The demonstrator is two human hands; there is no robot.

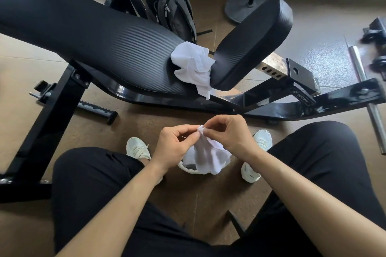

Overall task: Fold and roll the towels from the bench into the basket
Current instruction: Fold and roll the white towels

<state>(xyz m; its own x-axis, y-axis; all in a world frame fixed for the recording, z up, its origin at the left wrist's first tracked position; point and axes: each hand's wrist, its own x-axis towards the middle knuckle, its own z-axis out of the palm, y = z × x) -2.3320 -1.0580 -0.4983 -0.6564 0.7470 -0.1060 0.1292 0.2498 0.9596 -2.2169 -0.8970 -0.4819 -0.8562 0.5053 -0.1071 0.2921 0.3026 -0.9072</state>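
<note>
Brown gym floor, black padded tabletop (94, 37) up front with a crumpled white towel (193, 64) bunched at its seat gap. Left hand (175, 146) and right hand (227, 133) both pinch the top of a second white towel (208, 156), which dangles over the basket (186, 168) between the shoes.

Black trousers (89, 183) on both legs, lower frame; plain, lightly creased. White lace-up trainers (136, 149), centre frame. Forearms (117, 204), left hand (174, 146) and right hand (229, 133) bare.

A gym: a black padded backrest (83, 33) and seat (252, 41) sat on an adjustable steel frame (269, 108), with a barbell bar (359, 69) and dark weights (377, 63) on the floor (325, 48).
</note>
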